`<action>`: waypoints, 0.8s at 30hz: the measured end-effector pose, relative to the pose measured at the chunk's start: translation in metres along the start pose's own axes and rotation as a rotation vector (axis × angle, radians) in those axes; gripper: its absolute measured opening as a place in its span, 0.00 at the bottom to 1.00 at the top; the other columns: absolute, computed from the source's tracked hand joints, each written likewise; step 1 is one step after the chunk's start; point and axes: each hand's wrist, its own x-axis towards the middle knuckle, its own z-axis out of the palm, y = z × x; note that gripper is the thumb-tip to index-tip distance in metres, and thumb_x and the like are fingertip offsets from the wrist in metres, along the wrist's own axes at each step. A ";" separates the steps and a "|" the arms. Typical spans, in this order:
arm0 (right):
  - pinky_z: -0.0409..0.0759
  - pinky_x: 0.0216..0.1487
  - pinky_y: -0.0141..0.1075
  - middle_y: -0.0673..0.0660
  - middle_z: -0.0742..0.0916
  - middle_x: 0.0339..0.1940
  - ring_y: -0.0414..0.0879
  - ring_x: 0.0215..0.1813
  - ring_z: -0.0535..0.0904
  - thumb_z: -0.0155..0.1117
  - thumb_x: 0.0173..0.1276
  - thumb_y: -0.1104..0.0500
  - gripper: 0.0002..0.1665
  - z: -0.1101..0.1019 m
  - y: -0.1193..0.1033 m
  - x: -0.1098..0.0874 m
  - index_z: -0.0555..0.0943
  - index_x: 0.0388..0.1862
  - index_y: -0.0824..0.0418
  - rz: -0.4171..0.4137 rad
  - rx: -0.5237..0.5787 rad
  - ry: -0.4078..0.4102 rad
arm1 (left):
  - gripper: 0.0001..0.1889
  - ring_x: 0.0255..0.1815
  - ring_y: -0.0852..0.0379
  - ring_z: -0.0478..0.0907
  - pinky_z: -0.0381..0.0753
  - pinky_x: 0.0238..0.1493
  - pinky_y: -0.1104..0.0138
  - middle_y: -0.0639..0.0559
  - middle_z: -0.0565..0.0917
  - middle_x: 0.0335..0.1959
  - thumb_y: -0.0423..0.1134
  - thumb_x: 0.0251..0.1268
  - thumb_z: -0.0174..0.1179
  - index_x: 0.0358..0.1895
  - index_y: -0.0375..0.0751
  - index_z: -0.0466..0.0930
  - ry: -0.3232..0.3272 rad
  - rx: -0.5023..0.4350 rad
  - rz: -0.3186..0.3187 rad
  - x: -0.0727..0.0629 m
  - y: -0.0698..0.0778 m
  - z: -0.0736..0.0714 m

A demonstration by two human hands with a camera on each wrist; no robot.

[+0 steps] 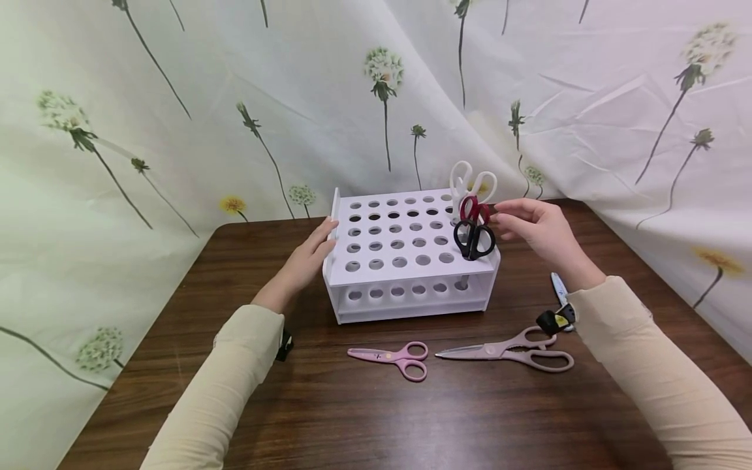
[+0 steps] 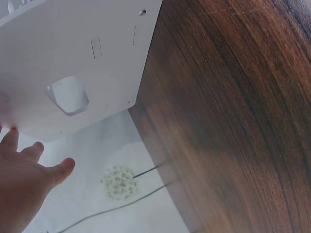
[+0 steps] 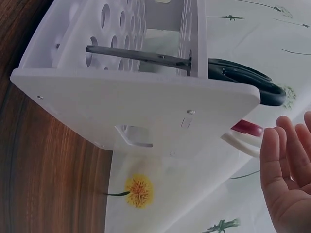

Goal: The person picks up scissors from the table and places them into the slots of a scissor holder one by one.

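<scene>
A white rack (image 1: 405, 253) with rows of round holes stands on the table. Scissors with black handles (image 1: 473, 240), red handles (image 1: 474, 210) and white handles (image 1: 464, 179) sit upright in its right-hand holes. In the right wrist view, the black pair's blade (image 3: 141, 57) runs down through the rack's levels. My right hand (image 1: 543, 232) is beside the red handles, fingers extended and fingertips right at them. My left hand (image 1: 305, 258) rests its fingers against the rack's left side panel (image 2: 43, 73).
Pink scissors (image 1: 390, 356) and larger greyish-pink scissors (image 1: 499, 352) lie in front of the rack. Light-blue scissors (image 1: 559, 287) lie partly hidden by the right wrist. A flower-printed cloth (image 1: 329, 98) hangs behind the wooden table (image 1: 376, 418).
</scene>
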 end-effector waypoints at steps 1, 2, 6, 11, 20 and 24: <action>0.79 0.33 0.31 0.52 0.87 0.35 0.42 0.34 0.83 0.62 0.63 0.64 0.17 -0.001 0.001 0.000 0.76 0.48 0.76 0.000 -0.006 0.004 | 0.27 0.72 0.55 0.41 0.46 0.66 0.51 0.58 0.44 0.73 0.53 0.73 0.38 0.72 0.54 0.52 0.001 -0.002 0.002 0.000 0.000 0.000; 0.79 0.33 0.31 0.51 0.87 0.35 0.41 0.34 0.83 0.62 0.64 0.64 0.18 -0.002 0.001 0.000 0.75 0.48 0.76 -0.002 -0.018 0.006 | 0.27 0.72 0.55 0.41 0.46 0.66 0.51 0.58 0.45 0.73 0.53 0.73 0.38 0.72 0.54 0.52 0.002 -0.005 0.003 0.000 0.000 0.001; 0.79 0.34 0.31 0.48 0.86 0.35 0.40 0.33 0.82 0.62 0.64 0.63 0.19 -0.007 0.003 -0.002 0.75 0.49 0.76 -0.005 -0.062 0.015 | 0.27 0.72 0.55 0.42 0.46 0.66 0.51 0.60 0.45 0.73 0.52 0.73 0.38 0.72 0.54 0.52 0.002 -0.010 0.002 0.001 -0.001 0.001; 0.80 0.35 0.33 0.46 0.86 0.36 0.39 0.33 0.82 0.62 0.64 0.63 0.15 -0.015 0.006 -0.005 0.78 0.48 0.70 -0.013 -0.093 0.014 | 0.27 0.72 0.54 0.42 0.46 0.66 0.51 0.58 0.45 0.73 0.52 0.73 0.38 0.72 0.53 0.52 0.005 -0.012 0.011 0.002 -0.002 0.001; 0.79 0.34 0.32 0.47 0.86 0.38 0.38 0.36 0.82 0.62 0.63 0.65 0.10 -0.033 0.015 -0.012 0.82 0.44 0.57 -0.011 -0.061 0.051 | 0.26 0.72 0.52 0.42 0.45 0.66 0.50 0.56 0.45 0.74 0.50 0.74 0.38 0.72 0.50 0.52 0.005 -0.012 0.023 0.002 -0.002 0.001; 0.79 0.34 0.33 0.48 0.86 0.37 0.39 0.38 0.82 0.62 0.63 0.65 0.11 -0.041 0.018 -0.016 0.82 0.44 0.56 -0.006 -0.064 0.062 | 0.26 0.72 0.52 0.42 0.45 0.66 0.50 0.54 0.45 0.74 0.49 0.74 0.38 0.72 0.50 0.53 0.006 -0.018 0.025 0.002 -0.002 0.001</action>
